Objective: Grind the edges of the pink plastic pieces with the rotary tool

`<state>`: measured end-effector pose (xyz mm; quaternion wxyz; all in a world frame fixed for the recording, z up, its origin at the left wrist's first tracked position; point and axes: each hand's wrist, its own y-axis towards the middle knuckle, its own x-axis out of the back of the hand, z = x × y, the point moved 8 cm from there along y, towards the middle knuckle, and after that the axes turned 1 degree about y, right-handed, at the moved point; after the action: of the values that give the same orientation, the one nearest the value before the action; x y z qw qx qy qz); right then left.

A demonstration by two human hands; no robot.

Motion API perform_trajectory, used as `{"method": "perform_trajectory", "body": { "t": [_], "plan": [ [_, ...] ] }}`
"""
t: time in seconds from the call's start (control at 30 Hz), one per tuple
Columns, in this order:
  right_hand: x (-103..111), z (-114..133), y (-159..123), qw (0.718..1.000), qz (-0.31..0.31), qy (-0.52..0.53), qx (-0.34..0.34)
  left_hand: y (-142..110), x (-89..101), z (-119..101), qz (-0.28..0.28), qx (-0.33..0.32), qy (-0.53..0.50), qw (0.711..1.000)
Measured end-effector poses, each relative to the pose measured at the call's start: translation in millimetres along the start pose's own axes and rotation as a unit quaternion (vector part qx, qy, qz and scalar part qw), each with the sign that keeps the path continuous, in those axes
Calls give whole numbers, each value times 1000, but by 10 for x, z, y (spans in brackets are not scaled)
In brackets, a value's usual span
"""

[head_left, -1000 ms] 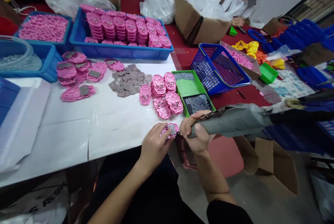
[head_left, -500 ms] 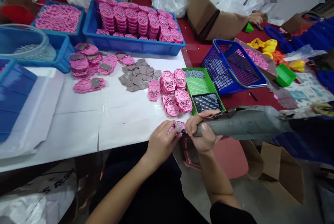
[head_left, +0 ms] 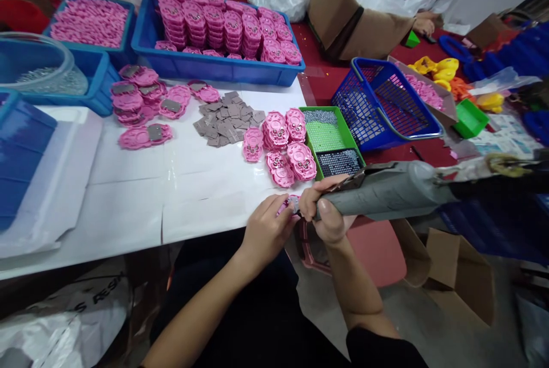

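Observation:
At the table's front edge my left hand (head_left: 266, 230) is closed on a pink plastic part (head_left: 283, 206) with a grey metal plate (head_left: 293, 203) on it. My right hand (head_left: 326, 213) grips a grey power screwdriver (head_left: 381, 193), held nearly level, its tip end toward the pink part. My fingers hide the tip, so contact with a screw cannot be made out. Just beyond my hands are small stacks of pink parts (head_left: 281, 169) with screws in them. A green tray (head_left: 338, 127) of small screws stands beside these stacks.
Loose grey plates (head_left: 229, 121) are heaped mid-table, with more plated pink parts (head_left: 137, 96) to their left. A blue bin (head_left: 218, 67) of stacked pink parts stands behind. To the right are a blue basket (head_left: 364, 102) and a pink stool (head_left: 377, 253). Another person's hand (head_left: 424, 26) shows at the back.
The rear of the screwdriver has swung slightly up, and my right hand has shifted a little left. My left hand still holds the pink part. The whole view has shifted slightly.

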<state>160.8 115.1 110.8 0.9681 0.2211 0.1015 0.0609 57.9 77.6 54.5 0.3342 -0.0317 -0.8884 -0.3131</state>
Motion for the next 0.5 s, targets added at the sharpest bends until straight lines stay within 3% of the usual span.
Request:
{"method": "perform_trajectory", "body": {
  "t": [0.3,0.5],
  "plan": [
    [15,-92,74,999,-13,8,-39,0,-28,10,-1,2,-1,1000],
    [30,58,189,998,-54,16,-34,-1,-27,20,-15,-4,19,1000]
  ]
}}
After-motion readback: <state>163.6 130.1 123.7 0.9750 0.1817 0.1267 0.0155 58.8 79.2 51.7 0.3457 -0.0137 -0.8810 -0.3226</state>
